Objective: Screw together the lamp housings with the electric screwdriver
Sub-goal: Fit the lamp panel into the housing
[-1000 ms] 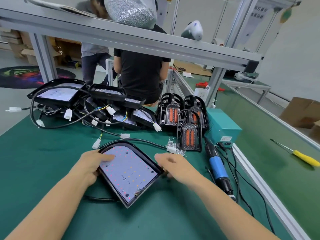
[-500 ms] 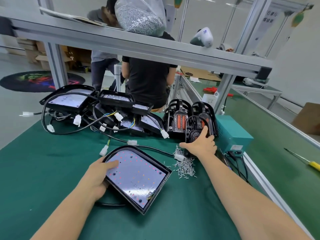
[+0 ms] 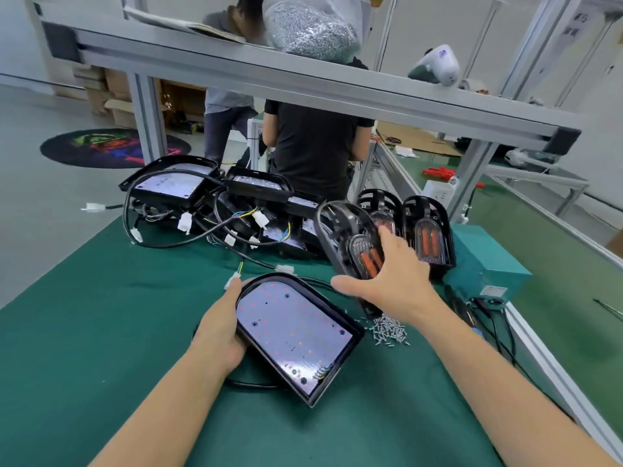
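Note:
A black lamp housing with a white LED board point(image 3: 295, 332) lies on the green table in front of me. My left hand point(image 3: 219, 328) holds its left edge, fingers curled under the rim. My right hand point(image 3: 394, 281) grips a black lens cover with orange reflectors point(image 3: 350, 241), lifted and tilted over the table just right of the housing. A small heap of loose screws point(image 3: 387, 330) lies beside the housing. The electric screwdriver is mostly hidden behind my right forearm.
Two more lens covers point(image 3: 428, 230) stand behind my right hand. A pile of wired housings point(image 3: 209, 203) fills the back left. A teal power box point(image 3: 485, 264) sits at the right edge. A metal shelf rail point(image 3: 303, 79) crosses overhead; people stand beyond.
My right hand left the housing, reached back to the standing lens covers, took hold of one and has lifted it towards the housing. My left hand has stayed on the housing's edge.

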Demonstrator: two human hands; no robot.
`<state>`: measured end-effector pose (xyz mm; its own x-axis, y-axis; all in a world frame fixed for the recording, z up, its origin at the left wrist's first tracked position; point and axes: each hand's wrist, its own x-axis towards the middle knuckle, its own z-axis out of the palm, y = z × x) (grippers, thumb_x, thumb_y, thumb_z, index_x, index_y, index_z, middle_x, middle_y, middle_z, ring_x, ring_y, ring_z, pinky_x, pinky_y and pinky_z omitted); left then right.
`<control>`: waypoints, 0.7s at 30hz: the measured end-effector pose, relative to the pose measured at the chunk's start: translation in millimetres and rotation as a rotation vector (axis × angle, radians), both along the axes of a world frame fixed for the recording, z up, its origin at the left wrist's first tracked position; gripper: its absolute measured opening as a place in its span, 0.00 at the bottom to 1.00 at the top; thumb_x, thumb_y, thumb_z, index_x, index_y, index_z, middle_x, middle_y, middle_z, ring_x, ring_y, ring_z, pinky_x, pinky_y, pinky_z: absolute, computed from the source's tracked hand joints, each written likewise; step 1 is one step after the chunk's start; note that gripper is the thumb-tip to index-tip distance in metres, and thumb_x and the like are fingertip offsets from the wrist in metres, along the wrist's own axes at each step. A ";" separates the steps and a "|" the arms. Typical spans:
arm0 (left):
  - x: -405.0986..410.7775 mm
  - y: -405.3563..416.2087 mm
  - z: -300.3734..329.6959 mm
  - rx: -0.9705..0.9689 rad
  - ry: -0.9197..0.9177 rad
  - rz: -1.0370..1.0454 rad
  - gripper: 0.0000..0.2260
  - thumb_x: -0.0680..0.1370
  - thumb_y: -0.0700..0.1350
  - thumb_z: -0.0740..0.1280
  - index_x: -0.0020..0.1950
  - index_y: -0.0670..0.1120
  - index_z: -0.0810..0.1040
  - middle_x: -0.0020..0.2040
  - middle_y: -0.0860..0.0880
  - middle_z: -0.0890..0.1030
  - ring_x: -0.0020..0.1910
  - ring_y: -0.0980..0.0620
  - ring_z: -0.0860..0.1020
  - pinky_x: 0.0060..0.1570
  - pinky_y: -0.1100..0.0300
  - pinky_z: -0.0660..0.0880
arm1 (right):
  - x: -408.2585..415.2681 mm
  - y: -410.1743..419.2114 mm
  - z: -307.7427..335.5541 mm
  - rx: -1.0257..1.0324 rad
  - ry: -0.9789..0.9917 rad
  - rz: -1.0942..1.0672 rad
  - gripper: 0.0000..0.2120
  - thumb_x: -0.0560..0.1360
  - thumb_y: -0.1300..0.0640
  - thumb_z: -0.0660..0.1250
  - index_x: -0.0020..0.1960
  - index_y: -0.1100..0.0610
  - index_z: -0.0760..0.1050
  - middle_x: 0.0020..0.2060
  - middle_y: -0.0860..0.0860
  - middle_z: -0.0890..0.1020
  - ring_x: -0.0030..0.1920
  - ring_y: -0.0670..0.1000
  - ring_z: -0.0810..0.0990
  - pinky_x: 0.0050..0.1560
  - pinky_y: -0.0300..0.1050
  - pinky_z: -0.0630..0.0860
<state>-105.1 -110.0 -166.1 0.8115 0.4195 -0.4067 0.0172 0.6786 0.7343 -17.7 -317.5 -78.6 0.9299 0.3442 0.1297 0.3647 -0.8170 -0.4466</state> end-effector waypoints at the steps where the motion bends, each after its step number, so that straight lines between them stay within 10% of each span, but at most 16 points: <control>1: 0.2 -0.9 0.5 0.011 -0.001 -0.002 0.15 0.80 0.54 0.62 0.47 0.43 0.81 0.40 0.46 0.85 0.35 0.50 0.84 0.39 0.53 0.76 | -17.5 7.1 0.4 -0.020 0.017 0.068 0.62 0.57 0.24 0.68 0.80 0.52 0.46 0.76 0.49 0.58 0.75 0.52 0.56 0.72 0.56 0.51; 21: -11.0 -4.8 12.6 0.148 -0.067 -0.063 0.18 0.79 0.49 0.63 0.61 0.36 0.76 0.50 0.41 0.84 0.46 0.46 0.83 0.44 0.52 0.81 | -82.2 44.8 -58.4 -0.181 -0.207 0.231 0.57 0.60 0.26 0.65 0.78 0.56 0.50 0.75 0.49 0.54 0.72 0.54 0.55 0.71 0.50 0.52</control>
